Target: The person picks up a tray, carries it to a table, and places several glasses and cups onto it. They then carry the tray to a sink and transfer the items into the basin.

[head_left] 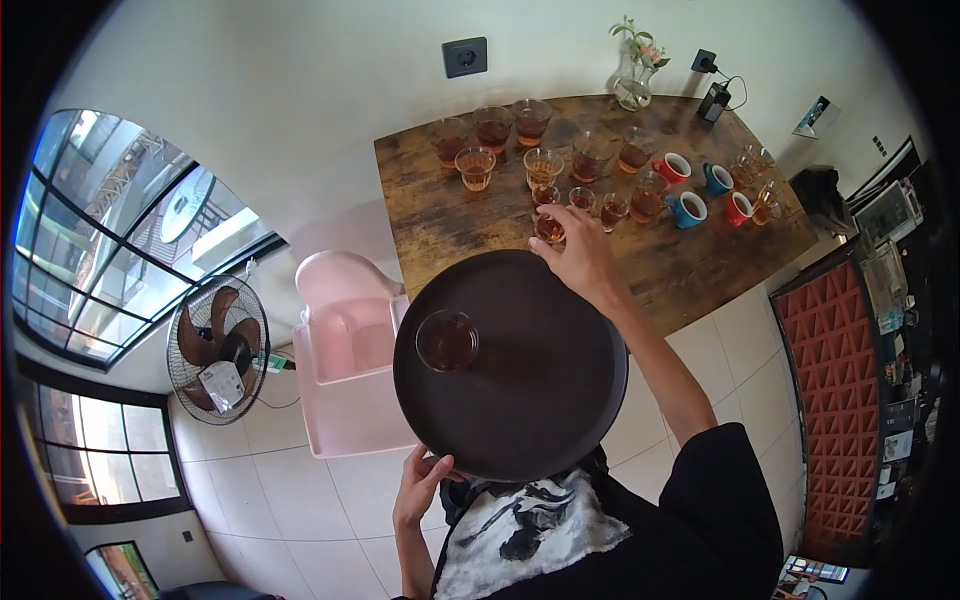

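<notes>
My left hand (423, 482) is closed on the near left edge of a round dark brown tray (530, 420). A glass of dark amber drink (448, 342) stands on the tray's left half. Over the tray's far rim reaches my right hand (582, 250), its thumb and fingers around a small glass of amber liquid (549, 229) at the front of the wooden table (455, 225). Right beside that hand are more small glasses (614, 211). Behind them stand larger glasses of tea-coloured drink (591, 158), and two ribbed glasses (477, 170) hold a paler drink.
Red cups (674, 169) and blue cups (688, 210) stand on the table's right part, near several more glasses (766, 205). A flower vase (634, 85) is at the back. Left of the tray are a pink high chair (350, 345) and a standing fan (220, 350).
</notes>
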Motion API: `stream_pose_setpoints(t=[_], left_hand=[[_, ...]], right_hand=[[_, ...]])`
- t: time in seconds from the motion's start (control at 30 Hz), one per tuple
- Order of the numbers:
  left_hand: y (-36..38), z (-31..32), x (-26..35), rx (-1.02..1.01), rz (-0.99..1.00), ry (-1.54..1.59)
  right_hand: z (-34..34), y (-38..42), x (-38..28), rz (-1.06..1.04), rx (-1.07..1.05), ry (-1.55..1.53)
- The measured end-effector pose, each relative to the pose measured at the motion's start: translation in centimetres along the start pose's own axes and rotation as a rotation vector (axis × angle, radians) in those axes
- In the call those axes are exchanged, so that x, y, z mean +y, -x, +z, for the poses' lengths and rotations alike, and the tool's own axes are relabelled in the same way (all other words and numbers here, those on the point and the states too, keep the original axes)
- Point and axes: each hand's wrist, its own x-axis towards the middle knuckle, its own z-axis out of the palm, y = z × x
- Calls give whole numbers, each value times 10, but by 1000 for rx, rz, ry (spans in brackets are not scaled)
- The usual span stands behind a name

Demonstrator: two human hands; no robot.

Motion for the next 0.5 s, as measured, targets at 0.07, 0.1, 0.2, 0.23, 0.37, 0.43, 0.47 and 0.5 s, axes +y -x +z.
stream_pose_setpoints(t=[0.07,0.1,0.2,0.23,0.37,0.43,0.47,0.5], left_hand=[[-1,0,-6,-39,-19,4],[-2,-1,-11,-102,-49,-24],[-2,-6,-12,-252,-102,-127],[-4,-9,-9,-338,-122,-202],[-6,-23,5,-374,-100,-218],[-10,-27,10,-195,-2,-166],[-14,-32,6,-141,26,-133],[-16,-32,6,-139,26,-132]], right_hand=[[-10,4,-7,-51,16,-24],[-12,8,-10,-85,-6,-18],[-13,21,-17,-110,-129,-29],[-13,25,-19,-104,-230,-46],[12,45,-8,-217,-318,-56],[15,45,-9,-202,-342,-71],[13,44,-9,-197,-368,-65],[10,43,-9,-190,-395,-58]])
